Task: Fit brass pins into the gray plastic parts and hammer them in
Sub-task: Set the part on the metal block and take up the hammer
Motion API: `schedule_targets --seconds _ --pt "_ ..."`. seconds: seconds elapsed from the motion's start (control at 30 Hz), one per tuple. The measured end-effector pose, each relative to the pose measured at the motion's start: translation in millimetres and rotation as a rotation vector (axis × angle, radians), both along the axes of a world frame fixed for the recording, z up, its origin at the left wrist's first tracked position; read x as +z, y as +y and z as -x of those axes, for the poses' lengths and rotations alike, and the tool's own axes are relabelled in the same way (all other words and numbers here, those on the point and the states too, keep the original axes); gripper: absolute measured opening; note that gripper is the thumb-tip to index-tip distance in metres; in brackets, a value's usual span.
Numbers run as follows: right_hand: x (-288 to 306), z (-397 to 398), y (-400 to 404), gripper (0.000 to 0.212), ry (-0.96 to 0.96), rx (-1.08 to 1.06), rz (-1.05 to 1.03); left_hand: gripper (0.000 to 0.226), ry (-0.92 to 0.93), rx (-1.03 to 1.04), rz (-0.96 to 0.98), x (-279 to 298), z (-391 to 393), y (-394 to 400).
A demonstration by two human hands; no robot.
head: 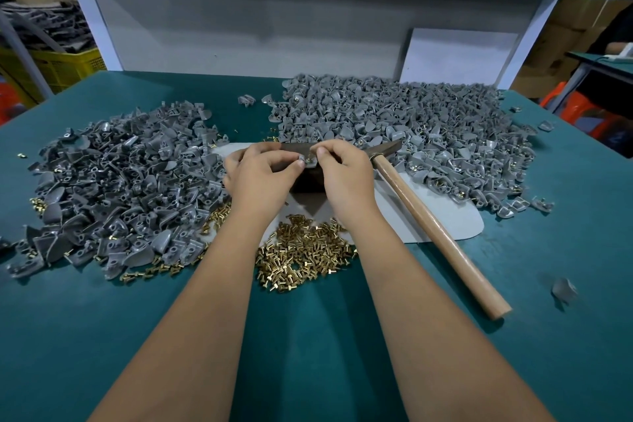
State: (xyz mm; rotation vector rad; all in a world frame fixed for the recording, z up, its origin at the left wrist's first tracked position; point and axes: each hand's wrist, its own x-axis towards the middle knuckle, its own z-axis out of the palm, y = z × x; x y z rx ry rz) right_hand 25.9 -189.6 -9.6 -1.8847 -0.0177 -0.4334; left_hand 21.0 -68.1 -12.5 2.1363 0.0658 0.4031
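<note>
I work over the dark metal anvil block, my landmark on the teal worktop. Beyond it and to its right lies the big heap of gray plastic parts; to its left a second gray heap; nearer me the pile of brass pins. The wooden-handled hammer lies to its right, head toward the far heap, handle running back toward me.

Above the block, my left hand and right hand both pinch one small gray plastic part. Its long axis I cannot tell. A glint of brass shows there; I judge the pin needs seating straight before I hammer.
</note>
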Motion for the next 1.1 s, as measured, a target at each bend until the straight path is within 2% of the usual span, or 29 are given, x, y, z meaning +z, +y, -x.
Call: schedule_targets --seconds 0.27,0.5,0.57,0.67,0.77,0.87,0.97,1.1 --pt "4 -2 -1 0.019 0.041 0.005 0.021 0.022 -0.008 0.001 -0.004 -1 -2 0" --pt "6 4 -4 0.021 0.021 0.034 0.064 0.010 -0.016 0.020 -0.023 -3 -3 -3" --pt "8 9 -11 0.025 -0.046 -0.099 0.212 0.009 -0.016 0.020 -0.005 -3 -3 -2" --pt "15 18 -38 0.029 -0.101 -0.438 0.529 0.009 -0.007 0.008 0.026 -3 -1 -1" --pt "14 30 -69 0.029 0.055 -0.613 0.827 0.011 -0.004 0.014 0.020 -2 0 -3" --pt "9 36 -78 0.030 0.338 -0.521 0.955 0.008 -0.005 0.028 0.012 -2 0 -4" --pt "8 33 -74 0.022 0.407 -0.471 0.952 0.006 -0.038 0.035 -0.028 -5 1 -5" --pt "13 32 -75 0.017 0.402 -0.446 0.827 0.004 -0.060 0.045 -0.076 -7 0 -5"
